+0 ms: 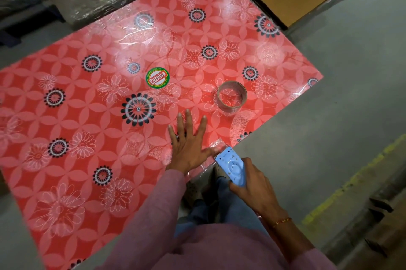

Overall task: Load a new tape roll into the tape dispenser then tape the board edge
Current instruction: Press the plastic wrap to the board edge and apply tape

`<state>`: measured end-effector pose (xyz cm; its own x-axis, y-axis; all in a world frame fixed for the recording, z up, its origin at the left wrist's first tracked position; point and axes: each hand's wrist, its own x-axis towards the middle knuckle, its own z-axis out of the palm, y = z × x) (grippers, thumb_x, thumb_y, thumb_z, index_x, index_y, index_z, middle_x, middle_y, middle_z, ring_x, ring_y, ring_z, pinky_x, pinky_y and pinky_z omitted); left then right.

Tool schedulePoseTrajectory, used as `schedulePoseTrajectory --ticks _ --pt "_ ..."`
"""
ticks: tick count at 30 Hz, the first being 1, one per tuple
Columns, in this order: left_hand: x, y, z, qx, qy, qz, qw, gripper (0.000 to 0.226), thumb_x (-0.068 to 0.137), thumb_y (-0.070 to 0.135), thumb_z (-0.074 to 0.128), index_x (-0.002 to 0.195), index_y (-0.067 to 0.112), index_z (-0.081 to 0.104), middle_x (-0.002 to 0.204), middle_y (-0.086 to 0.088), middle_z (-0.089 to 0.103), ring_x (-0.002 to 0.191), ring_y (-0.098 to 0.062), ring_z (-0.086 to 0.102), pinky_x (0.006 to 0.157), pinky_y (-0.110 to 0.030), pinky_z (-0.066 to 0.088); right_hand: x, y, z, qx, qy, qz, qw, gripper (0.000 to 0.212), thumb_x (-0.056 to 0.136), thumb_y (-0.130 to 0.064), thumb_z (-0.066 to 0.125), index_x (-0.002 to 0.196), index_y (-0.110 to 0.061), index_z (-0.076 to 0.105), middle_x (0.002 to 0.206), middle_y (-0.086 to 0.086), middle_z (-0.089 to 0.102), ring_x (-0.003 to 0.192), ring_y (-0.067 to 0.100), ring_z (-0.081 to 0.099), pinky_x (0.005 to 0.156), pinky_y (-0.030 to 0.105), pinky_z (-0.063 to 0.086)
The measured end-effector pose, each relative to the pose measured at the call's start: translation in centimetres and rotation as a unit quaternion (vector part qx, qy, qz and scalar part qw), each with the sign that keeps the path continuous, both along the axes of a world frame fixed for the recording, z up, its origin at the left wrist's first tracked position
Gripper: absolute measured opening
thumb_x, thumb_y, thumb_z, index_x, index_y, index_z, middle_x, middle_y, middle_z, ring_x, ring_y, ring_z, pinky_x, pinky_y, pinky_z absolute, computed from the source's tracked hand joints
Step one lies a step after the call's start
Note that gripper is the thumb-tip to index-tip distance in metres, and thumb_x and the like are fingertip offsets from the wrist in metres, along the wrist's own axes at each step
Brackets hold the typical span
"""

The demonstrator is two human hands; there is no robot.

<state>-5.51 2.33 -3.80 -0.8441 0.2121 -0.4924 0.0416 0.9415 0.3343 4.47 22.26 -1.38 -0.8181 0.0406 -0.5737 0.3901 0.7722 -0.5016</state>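
**Taping the near edge of the board**

Holding the blue tape dispenser (232,167) in your right hand (254,188), fingers wrapped round its body, you have its toothed end at the near edge of the red floral board (87,116), where a clear strip of tape (216,145) lies over the rim. Your left hand (189,149) rests flat on the board, fingers straight and spread, gripping nothing; the thumb presses beside the tape — likely to pin the strip and steady the board while you pull.

The dispenser's long axis runs diagonally, cutter end up and to the left, towards the board, and its rear end back towards you. A nearly spent tape roll (231,96) stands on the board beyond your fingertips, its hole facing up — apart from both hands, probably set aside.
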Motion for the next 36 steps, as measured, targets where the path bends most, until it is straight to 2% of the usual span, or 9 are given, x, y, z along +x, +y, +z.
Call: schedulePoseTrajectory --ticks 3,9,15,19,25,29,33,36 --pt "0.1 -0.1 0.0 -0.005 0.005 0.001 1.0 0.109 0.075 0.087 0.039 0.154 0.037 -0.019 0.154 -0.009 -0.045 0.139 -0.034 -0.045 0.112 -0.064 -0.022 0.5 0.3 -0.5 -0.028 0.018 -0.015 0.999 0.048 0.071 -0.041 0.069 0.111 -0.033 0.042 0.102 -0.007 0.066 0.089 0.027 0.067 0.072 0.042 0.055" --pt "0.0 -0.2 -0.1 -0.015 0.002 -0.002 1.0 0.11 0.074 0.088 0.038 0.152 0.039 -0.021 0.153 -0.009 -0.045 0.139 -0.034 -0.044 0.112 -0.064 -0.021 1.2 0.7 -1.2 -0.062 0.036 -0.021 0.997 0.059 0.075 -0.035 0.074 0.126 -0.036 0.046 0.115 -0.015 0.064 0.101 0.017 0.066 0.08 0.037 0.053" --pt "0.2 -0.5 0.0 -0.022 0.006 -0.007 1.0 0.11 0.073 0.088 0.035 0.152 0.038 -0.022 0.154 -0.01 -0.044 0.14 -0.035 -0.043 0.112 -0.064 -0.021 1.5 1.2 -1.5 -0.088 0.033 -0.027 0.995 0.058 0.073 -0.036 0.073 0.124 -0.044 0.047 0.115 -0.023 0.063 0.103 0.007 0.064 0.081 0.028 0.051" --pt "0.2 -0.6 0.2 -0.018 0.006 -0.009 1.0 0.109 0.076 0.087 0.038 0.152 0.037 -0.022 0.153 -0.01 -0.045 0.139 -0.035 -0.044 0.109 -0.061 -0.025 1.6 1.6 -1.9 -0.09 0.041 -0.022 0.995 0.059 0.077 -0.024 0.078 0.127 -0.038 0.05 0.117 -0.018 0.064 0.105 0.009 0.065 0.084 0.032 0.053" --pt "0.2 -0.7 0.2 -0.01 0.006 -0.01 1.0 0.108 0.079 0.082 0.045 0.152 0.038 -0.021 0.152 -0.008 -0.047 0.137 -0.034 -0.047 0.106 -0.059 -0.028 2.3 1.8 -2.3 -0.106 0.041 -0.042 0.993 0.062 0.074 -0.04 0.079 0.128 -0.039 0.048 0.12 -0.019 0.066 0.108 0.004 0.065 0.087 0.032 0.055" --pt "0.2 -0.6 0.3 -0.015 0.001 -0.01 1.0 0.108 0.079 0.082 0.045 0.152 0.038 -0.022 0.152 -0.009 -0.048 0.137 -0.034 -0.046 0.11 -0.062 -0.025 2.8 2.1 -2.5 -0.11 0.036 -0.05 0.992 0.064 0.078 -0.037 0.083 0.131 -0.04 0.047 0.122 -0.021 0.065 0.11 -0.002 0.064 0.089 0.03 0.055" --pt "0.2 -0.6 0.4 -0.01 -0.003 -0.006 1.0 0.108 0.08 0.08 0.047 0.152 0.039 -0.022 0.151 -0.007 -0.049 0.136 -0.033 -0.048 0.11 -0.061 -0.026 3.2 2.5 -2.8 -0.106 0.034 -0.045 0.993 0.065 0.076 -0.045 0.079 0.131 -0.042 0.045 0.121 -0.019 0.066 0.108 0.002 0.065 0.089 0.037 0.056" --pt "0.2 -0.6 0.4 -0.008 -0.002 -0.006 1.0 0.108 0.08 0.079 0.048 0.152 0.04 -0.022 0.151 -0.007 -0.049 0.136 -0.033 -0.048 0.109 -0.06 -0.027 3.4 2.6 -2.7 -0.11 0.035 -0.047 0.992 0.065 0.074 -0.05 0.078 0.13 -0.044 0.046 0.119 -0.02 0.066 0.106 0.0 0.065 0.087 0.034 0.057"
